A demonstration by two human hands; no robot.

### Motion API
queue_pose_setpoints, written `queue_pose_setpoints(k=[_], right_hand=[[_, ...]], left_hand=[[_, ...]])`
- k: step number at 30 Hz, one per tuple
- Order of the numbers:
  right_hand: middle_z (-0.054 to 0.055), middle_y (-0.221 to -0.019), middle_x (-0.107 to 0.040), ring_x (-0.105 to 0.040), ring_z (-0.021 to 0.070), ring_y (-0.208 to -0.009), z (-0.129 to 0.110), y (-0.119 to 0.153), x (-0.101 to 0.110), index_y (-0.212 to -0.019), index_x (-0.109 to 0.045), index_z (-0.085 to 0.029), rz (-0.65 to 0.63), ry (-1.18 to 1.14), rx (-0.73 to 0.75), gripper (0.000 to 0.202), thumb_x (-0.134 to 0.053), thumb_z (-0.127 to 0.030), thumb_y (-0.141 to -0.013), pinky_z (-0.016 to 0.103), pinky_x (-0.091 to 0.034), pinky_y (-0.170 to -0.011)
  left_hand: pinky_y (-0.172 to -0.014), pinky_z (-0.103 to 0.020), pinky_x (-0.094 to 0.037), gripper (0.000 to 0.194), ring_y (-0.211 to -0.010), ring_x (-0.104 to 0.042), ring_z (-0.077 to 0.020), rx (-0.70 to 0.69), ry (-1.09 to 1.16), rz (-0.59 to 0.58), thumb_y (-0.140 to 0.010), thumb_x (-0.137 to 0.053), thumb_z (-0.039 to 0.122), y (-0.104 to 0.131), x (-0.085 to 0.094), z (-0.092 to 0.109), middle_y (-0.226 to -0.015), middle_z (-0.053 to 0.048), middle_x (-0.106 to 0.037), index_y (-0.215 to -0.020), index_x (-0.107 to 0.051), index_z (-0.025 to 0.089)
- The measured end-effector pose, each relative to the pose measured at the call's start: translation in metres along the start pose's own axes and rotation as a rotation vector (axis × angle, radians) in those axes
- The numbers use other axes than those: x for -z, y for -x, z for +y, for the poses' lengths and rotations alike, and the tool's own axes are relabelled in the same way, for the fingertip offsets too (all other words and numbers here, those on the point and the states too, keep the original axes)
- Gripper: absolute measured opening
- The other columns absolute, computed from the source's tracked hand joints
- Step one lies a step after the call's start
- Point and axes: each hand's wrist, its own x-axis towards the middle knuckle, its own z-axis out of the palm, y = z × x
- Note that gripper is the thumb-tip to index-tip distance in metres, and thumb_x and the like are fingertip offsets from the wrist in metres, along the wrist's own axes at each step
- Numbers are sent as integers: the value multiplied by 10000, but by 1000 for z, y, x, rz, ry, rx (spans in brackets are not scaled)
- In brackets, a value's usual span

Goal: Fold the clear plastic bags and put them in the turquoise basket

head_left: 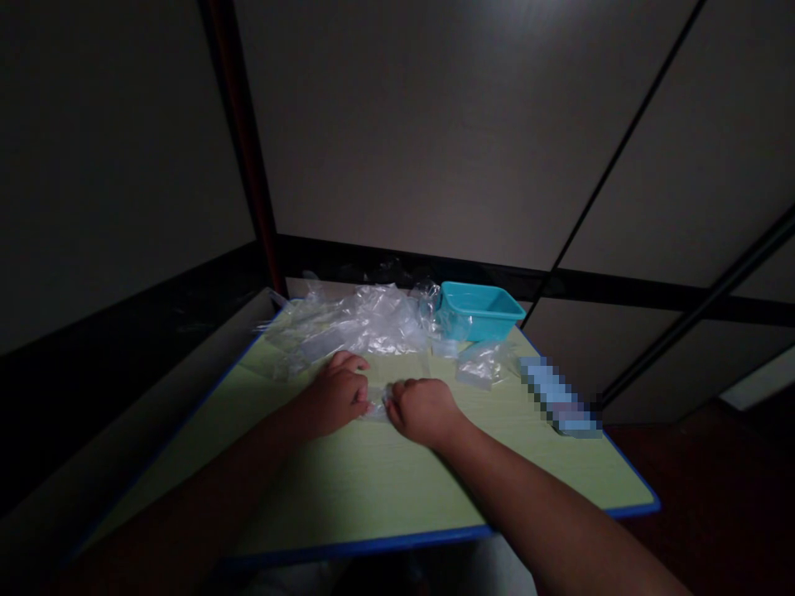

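Observation:
Both hands meet over the middle of the table around a small piece of clear plastic, which looks like a bag [377,406]. My left hand [340,391] is closed, its fingers pinching the left side of that plastic. On the other side, my right hand [426,407] has its fingers curled shut on the right edge. Just behind the hands lies a heap of crumpled clear plastic bags [385,319], spreading to the left. The fingers partly cover the small bag, so anything inside it cannot be made out.
A turquoise plastic basket [481,327] stands at the back right. In front of it lies a separate clear bag [481,366]. A pixelated light-blue object [562,401] rests by the right edge. The light-green table [348,497] has a blue rim; wall panels rise behind it.

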Motion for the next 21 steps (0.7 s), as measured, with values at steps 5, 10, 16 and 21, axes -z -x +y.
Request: queue_pose_setpoints(k=[5, 10, 16, 21], right_hand=[[96, -820, -659, -627, 232, -704, 0, 0, -1, -909, -585, -170, 18, -4, 6, 371, -282, -383, -884, 319, -445, -595], [100, -827, -657, -627, 228, -718, 0, 0, -1, -908, -585, -168, -4, -18, -6, 385, -268, -386, -890, 311, -440, -605], [103, -842, -655, -626, 221, -731, 0, 0, 0, -929, -577, -168, -32, -30, -21, 386, -266, -394, -891, 305, -433, -612], [107, -850, -655, -623, 219, -745, 0, 0, 1, -940, -575, -166, -38, -37, -23, 392, -260, -393, -894, 308, -433, -629]], left_hand=[[-889, -373, -337, 147, -998, -403, -236, 47, -66, 167, -744, -540, 274, -1, -7, -11, -959, -61, -544, -637, -580, 182], [-916, -371, -319, 178, -1078, -377, -256, 38, 30, 0, -628, -680, 366, 0, -6, -14, -1073, -49, -524, -647, -636, 194], [-936, -364, -311, 191, -1128, -362, -258, 95, 29, -140, -528, -745, 345, 1, 1, -12, -1148, -29, -524, -635, -656, 215], [-934, -363, -311, 161, -1131, -370, -262, 130, 44, -152, -527, -740, 329, 1, 2, -12, -1153, -29, -536, -607, -659, 215]])
